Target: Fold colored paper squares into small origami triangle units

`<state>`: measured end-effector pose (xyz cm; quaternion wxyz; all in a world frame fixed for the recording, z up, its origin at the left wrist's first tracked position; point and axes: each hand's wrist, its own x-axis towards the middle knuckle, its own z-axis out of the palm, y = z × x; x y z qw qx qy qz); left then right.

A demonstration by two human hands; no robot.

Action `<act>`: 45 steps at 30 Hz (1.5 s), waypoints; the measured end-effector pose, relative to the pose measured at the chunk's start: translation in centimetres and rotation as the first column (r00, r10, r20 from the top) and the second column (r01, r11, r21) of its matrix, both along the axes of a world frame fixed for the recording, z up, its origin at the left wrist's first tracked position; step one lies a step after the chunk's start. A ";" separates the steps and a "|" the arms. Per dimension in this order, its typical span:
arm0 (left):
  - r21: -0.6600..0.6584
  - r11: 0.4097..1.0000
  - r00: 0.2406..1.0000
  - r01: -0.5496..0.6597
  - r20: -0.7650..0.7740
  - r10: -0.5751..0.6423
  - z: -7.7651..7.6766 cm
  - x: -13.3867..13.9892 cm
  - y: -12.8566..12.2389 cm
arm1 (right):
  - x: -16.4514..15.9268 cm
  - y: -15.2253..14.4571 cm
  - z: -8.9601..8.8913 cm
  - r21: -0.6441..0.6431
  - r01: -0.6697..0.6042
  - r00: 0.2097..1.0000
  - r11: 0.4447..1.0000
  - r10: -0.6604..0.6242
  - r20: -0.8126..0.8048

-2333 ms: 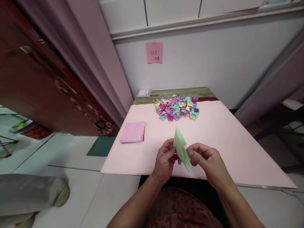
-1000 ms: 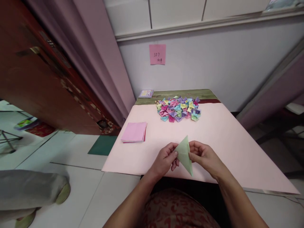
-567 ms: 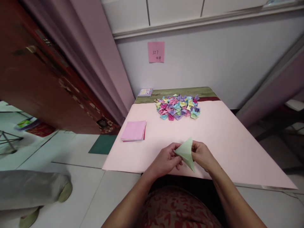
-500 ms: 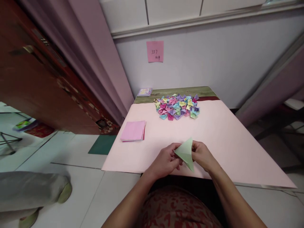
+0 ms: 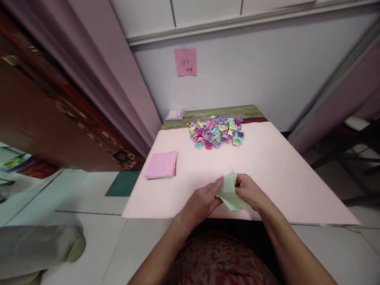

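Note:
Between my two hands is a sheet of light green origami paper (image 5: 231, 194), creased and partly opened, just above the table's near edge. My left hand (image 5: 204, 200) grips its left side, with the thumb on top and the other fingers partly hidden underneath. On the right edge, my right hand (image 5: 248, 190) pinches the paper with bent fingers. Farther back lies a heap of small folded paper pieces (image 5: 218, 132) in pink, purple, yellow, blue and green. A stack of square paper sheets (image 5: 162, 164), pink on top, sits to the left of my hands.
Pale pink paper covers most of the table (image 5: 285, 178). A small pile of printed cards (image 5: 175, 114) lies at its far left corner. A pink note (image 5: 185, 62) is stuck on the wall. At lower left, another person's leg and shoe (image 5: 76, 248) are on the tiled floor.
The green paper has gone from a flat triangle to a more spread, creased shape. My left thumb now lies on its upper left edge. The view has shifted slightly to the right.

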<state>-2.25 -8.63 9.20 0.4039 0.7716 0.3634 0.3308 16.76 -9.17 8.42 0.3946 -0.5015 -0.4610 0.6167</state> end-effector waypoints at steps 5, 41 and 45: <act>0.002 0.999 0.999 0.033 0.023 -0.033 0.1 -0.1 0.1 | 0.8 0.1 0.3 0.026 -0.122 0.992 0.992 0.122 0.026; 0.100 0.909 0.875 -0.405 -0.246 0.417 -7.5 1.1 7.3 | 0.8 5.6 -8.1 0.422 0.035 0.724 0.906 -0.314 0.614; 0.088 0.946 0.920 -0.313 -0.220 0.325 -8.0 1.4 8.0 | 0.8 5.3 -8.6 0.451 0.035 0.733 0.892 -0.329 0.595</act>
